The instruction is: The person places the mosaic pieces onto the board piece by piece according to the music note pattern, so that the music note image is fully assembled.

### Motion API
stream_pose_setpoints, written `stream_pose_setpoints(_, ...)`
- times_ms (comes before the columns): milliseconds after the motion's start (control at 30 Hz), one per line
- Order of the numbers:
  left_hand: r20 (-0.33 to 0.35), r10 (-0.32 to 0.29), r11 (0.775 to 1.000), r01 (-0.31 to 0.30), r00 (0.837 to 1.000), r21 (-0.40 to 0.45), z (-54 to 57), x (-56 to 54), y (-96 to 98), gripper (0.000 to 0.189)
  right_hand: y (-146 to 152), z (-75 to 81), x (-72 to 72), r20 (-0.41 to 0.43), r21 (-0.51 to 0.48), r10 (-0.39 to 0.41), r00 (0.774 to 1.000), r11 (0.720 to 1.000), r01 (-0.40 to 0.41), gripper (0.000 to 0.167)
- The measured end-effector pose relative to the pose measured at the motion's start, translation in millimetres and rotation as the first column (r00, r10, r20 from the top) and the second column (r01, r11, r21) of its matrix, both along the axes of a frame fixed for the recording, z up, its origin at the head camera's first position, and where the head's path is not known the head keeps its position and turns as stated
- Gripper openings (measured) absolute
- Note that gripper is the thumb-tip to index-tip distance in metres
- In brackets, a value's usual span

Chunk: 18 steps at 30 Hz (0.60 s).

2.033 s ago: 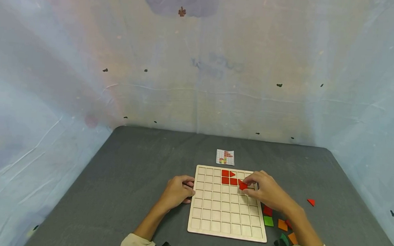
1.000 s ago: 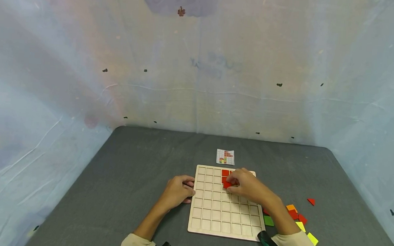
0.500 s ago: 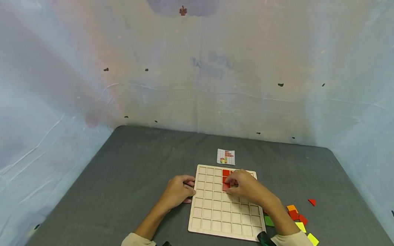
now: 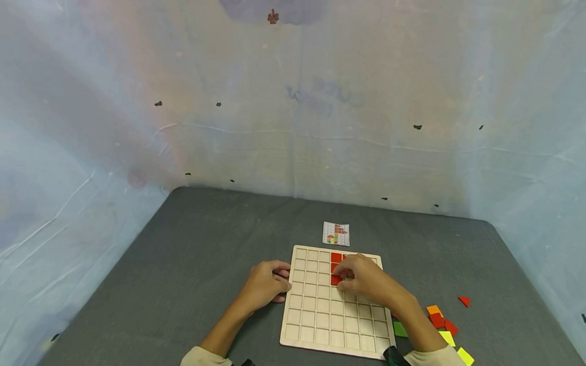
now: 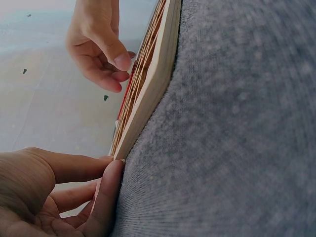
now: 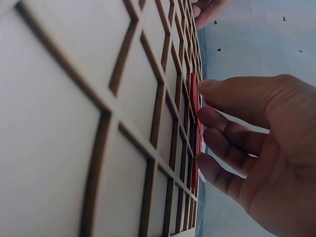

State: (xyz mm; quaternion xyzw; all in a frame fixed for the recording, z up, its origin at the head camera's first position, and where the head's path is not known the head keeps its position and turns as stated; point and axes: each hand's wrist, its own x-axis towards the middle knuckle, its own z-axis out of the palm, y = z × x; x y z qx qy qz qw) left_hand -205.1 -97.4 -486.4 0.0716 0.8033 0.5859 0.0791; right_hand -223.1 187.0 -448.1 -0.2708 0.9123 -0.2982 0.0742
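My left hand (image 4: 264, 282) holds the left edge of a light wooden grid board (image 4: 310, 319); in the left wrist view its thumb and forefinger meet at the board's rim (image 5: 153, 89). Over the board's upper part, my right hand (image 4: 370, 278) has curled fingers at a red square tile (image 4: 336, 280). That tile lies in or at a cell of the third row, below two other red squares. From the right wrist, the thumb (image 6: 232, 94) and fingertips are against red tiles (image 6: 193, 91). More red pieces beside it are partly hidden under the right hand.
A small printed pattern card (image 4: 337, 234) lies beyond the board. Right of the board are loose tiles: green (image 4: 400, 329), orange (image 4: 434, 310), red (image 4: 436, 320) and yellow (image 4: 465, 357). A red triangle (image 4: 464, 301) lies apart. All rest on a dark grey table (image 4: 220, 240).
My right hand has moved left across the board with the red square and lowered it to the third row, below the other red squares. The left hand has stayed at the board's edge.
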Motion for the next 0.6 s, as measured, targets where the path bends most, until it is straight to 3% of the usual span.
stream_pose_setpoints(267, -0.001, 0.001, 1.0, -0.001, 1.0, -0.007, -0.9, -0.6, -0.1, 0.046, 8.1, 0.4, 1.9, -0.005, -0.066, -0.028, 1.0, 0.997, 0.028, 0.019)
stream_pose_setpoints(600, 0.001, 0.001, 1.0, -0.001, 1.0, -0.007, -0.2, -0.4, -1.2, 0.045, 29.9, 2.4, 12.5, -0.057, -0.067, -0.068, 0.996, 0.996, 0.065, 0.021)
